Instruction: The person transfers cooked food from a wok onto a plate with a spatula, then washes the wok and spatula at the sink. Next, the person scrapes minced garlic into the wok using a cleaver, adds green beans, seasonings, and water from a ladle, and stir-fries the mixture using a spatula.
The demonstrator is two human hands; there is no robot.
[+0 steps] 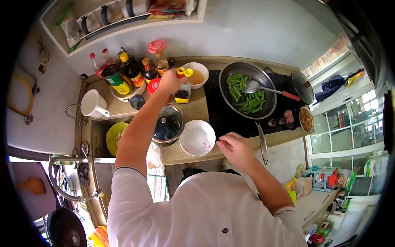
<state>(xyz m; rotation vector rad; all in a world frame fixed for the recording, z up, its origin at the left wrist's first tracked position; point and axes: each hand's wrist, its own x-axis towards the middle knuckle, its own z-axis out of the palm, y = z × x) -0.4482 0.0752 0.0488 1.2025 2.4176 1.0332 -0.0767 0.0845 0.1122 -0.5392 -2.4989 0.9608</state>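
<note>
My left hand [170,81] is closed at the yellow cap [184,73] of a small container above the counter. Just below it stands a jar with a yellow label [182,95]; whether cap and jar belong together I cannot tell. My right hand [237,150] is curled, fingertips together, beside the right rim of a white bowl [197,138]; anything between those fingers is hidden. Left of this bowl is a glass-lidded pot [168,125]. A bowl of yellowish liquid [196,76] sits behind. The wok [267,107] holds green pods [247,94] and a spatula [275,90].
Sauce bottles [132,71] crowd the back left, with a white pitcher [94,103] nearby. A green bowl [115,138] is in the sink. Right of the wok are a lid [301,87], minced meat [289,116] and a food bowl [306,119]. The wok handle [261,144] overhangs the counter edge.
</note>
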